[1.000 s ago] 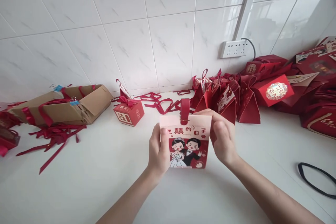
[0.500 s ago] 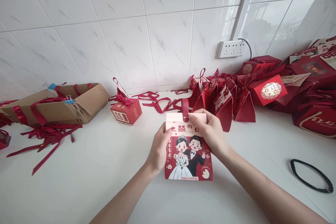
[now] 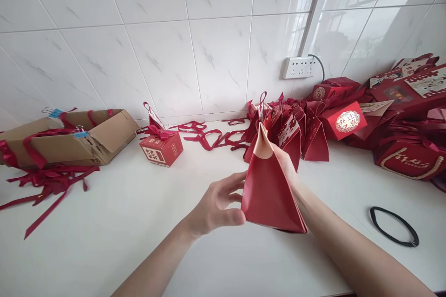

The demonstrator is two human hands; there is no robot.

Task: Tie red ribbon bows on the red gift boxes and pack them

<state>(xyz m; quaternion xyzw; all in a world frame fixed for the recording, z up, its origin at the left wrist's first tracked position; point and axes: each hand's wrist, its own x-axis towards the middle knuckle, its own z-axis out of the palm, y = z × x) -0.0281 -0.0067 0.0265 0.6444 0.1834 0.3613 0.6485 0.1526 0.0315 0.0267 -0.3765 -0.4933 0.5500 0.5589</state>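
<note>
A triangular wedding favour box [image 3: 270, 195] is turned side-on, its plain red side shown where the couple-printed front was displayed half a second earlier; that side, it seems, is thus brought to the left hand [image 3: 216, 206]. The box is grasped by the right hand [image 3: 285, 160] (fingertips hidden behind it), while the left, earlier pressed on the front, is spread loosely at the edge. It is held to the right of the bow-tied red cube box [image 3: 162, 148], nearer the viewer.
</note>
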